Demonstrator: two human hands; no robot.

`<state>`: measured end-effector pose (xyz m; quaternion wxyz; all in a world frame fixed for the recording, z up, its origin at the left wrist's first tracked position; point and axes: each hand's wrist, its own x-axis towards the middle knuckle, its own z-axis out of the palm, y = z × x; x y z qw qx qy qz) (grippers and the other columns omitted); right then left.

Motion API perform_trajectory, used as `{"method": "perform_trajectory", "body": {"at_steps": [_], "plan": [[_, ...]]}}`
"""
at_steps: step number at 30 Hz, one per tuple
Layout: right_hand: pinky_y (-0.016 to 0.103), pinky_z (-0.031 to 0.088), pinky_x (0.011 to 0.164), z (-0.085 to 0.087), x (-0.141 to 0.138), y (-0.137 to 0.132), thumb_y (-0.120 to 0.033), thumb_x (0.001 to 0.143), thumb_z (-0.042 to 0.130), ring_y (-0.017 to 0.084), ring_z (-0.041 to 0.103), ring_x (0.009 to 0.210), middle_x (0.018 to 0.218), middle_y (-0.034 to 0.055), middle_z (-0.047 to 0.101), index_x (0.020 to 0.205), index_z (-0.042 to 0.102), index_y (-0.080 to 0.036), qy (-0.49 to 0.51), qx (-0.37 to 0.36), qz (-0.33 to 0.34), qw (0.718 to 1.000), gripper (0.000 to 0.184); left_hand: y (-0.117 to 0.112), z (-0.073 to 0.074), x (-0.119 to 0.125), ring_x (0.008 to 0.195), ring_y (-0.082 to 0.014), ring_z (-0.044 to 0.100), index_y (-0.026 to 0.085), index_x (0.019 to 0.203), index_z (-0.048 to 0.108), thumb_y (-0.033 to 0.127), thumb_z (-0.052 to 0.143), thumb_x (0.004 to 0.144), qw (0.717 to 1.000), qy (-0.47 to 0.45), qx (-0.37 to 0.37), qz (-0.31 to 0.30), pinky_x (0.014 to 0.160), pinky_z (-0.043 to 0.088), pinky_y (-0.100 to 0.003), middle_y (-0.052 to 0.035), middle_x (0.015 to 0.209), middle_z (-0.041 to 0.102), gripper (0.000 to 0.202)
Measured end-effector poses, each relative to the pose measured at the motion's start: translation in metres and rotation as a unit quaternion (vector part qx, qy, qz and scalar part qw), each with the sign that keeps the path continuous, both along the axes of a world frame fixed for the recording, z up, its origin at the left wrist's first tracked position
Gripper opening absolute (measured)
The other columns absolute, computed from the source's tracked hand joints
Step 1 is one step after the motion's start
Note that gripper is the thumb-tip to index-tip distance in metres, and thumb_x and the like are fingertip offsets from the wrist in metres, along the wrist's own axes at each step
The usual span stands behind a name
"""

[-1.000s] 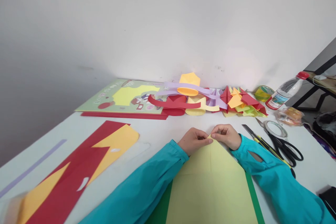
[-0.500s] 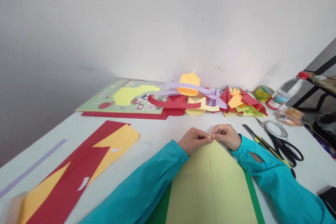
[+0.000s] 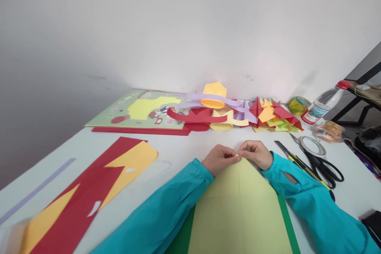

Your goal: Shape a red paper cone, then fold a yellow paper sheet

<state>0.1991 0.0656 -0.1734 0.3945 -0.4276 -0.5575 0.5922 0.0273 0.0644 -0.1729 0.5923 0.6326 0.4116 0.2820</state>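
A large sheet of pale yellow paper (image 3: 238,218) lies in front of me, its far end tapering to a point, with creases across and down its middle. My left hand (image 3: 222,159) pinches that tip between thumb and fingers. From the other side my right hand (image 3: 255,154) also pinches the tip, its fingertips touching or nearly touching the left ones. Beneath the yellow paper, strips of a green sheet (image 3: 288,222) show along both sides. The very tip is mostly hidden by my fingers.
Left lie red paper (image 3: 92,182), orange cut pieces (image 3: 138,152) and a purple strip (image 3: 38,188). Right are a utility knife (image 3: 297,160), scissors (image 3: 323,168), a tape roll (image 3: 312,145) and a bottle (image 3: 324,103). Folded paper pieces (image 3: 268,113) and a paper pad (image 3: 119,107) line the wall.
Hardly anything differs. Both hands keep their pinch at the paper's tip, and my right hand has shifted very slightly to the left.
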Motion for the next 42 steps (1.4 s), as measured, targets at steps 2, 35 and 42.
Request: {"method": "perform_trajectory", "body": {"at_steps": [2, 35, 42], "plan": [[0.022, 0.032, 0.047, -0.0012, -0.0003, 0.0005, -0.046, 0.054, 0.081, 0.007, 0.043, 0.045, 0.049, -0.0047, 0.055, 0.062, 0.062, -0.016, 0.01, -0.005, -0.014, 1.0, 0.037, 0.0001, 0.0007, -0.0002, 0.051, -0.0104, 0.041, 0.011, 0.063, 0.066, 0.048, 0.064, 0.065, 1.0, 0.002, -0.001, -0.002, 0.046, 0.029, -0.023, 0.002, 0.049, 0.048, 0.038], [0.021, 0.038, 0.043, 0.0016, -0.0011, -0.0019, -0.047, 0.051, 0.082, 0.008, 0.049, 0.043, 0.048, -0.003, 0.06, 0.06, 0.063, -0.015, 0.015, -0.051, -0.013, 0.999, 0.038, 0.001, 0.0018, -0.0007, 0.048, -0.0078, 0.036, 0.011, 0.055, 0.06, 0.052, 0.064, 0.063, 1.0, 0.021, 0.002, -0.012, 0.043, 0.026, -0.021, 0.0044, 0.046, 0.039, 0.042], [0.023, 0.042, 0.045, -0.0025, 0.0031, 0.0031, -0.052, 0.053, 0.079, 0.009, 0.052, 0.045, 0.053, -0.0019, 0.062, 0.061, 0.062, -0.017, 0.008, -0.021, -0.039, 0.999, 0.039, 0.0007, 0.0021, -0.0025, 0.049, -0.0104, 0.043, 0.012, 0.06, 0.067, 0.05, 0.069, 0.062, 0.999, 0.032, 0.009, -0.02, 0.043, 0.029, -0.022, 0.0025, 0.047, 0.049, 0.038]]}}
